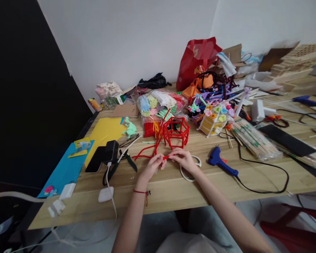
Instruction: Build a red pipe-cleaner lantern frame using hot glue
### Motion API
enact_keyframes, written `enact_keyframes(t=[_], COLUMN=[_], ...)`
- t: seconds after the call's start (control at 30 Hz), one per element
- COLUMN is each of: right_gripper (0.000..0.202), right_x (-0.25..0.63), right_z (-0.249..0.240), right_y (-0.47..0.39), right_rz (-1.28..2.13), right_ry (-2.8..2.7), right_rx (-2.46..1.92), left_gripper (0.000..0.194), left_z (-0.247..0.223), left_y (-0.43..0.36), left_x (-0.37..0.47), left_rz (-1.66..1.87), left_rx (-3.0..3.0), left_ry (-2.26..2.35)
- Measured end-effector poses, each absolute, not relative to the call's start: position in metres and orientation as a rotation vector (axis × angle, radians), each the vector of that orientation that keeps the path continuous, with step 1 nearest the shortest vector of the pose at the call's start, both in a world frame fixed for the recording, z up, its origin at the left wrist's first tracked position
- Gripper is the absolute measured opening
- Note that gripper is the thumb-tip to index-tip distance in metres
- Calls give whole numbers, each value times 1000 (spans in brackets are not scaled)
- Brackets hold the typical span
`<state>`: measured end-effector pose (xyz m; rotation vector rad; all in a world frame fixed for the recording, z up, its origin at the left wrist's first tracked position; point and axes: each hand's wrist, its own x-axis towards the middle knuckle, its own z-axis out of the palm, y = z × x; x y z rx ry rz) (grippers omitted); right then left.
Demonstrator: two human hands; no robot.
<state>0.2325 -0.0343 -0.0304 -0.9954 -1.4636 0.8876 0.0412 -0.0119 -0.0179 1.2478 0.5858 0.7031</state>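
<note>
Between my two hands a short piece of red pipe cleaner (165,157) is stretched just above the table. My left hand (155,165), with a red string bracelet on the wrist, pinches one end. The fingers of my right hand (183,160) are closed on the other end. Just beyond them stands a six-sided open frame of red pipe cleaners (176,133). Long loose red pipe cleaners (158,142) lie to its left. Partly under my right hand are white loops (185,174) that look like scissor handles.
A blue glue gun (221,162) with a black cord lies at right, near bagged wooden sticks (254,138). Dark-handled pliers (128,160), a phone (95,160) and a white cable are at left. Bagged pipe cleaners (158,102) and a red bag (195,63) stand behind.
</note>
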Motion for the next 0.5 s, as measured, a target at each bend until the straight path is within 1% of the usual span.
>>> enact_keyframes(t=[0.1, 0.27, 0.5], right_gripper=[26, 29, 32], right_x=[233, 234, 235], right_z=[-30, -27, -27], right_y=[-34, -35, -35], right_rz=[915, 972, 1022], right_ry=[-1445, -1434, -1406], right_rx=[-996, -987, -1000], left_gripper=[38, 42, 42], left_z=[-17, -15, -15], left_y=[-12, -13, -10], left_x=[39, 40, 40], left_rz=[681, 690, 778], left_rx=[1273, 1296, 1323], left_ry=[597, 619, 720])
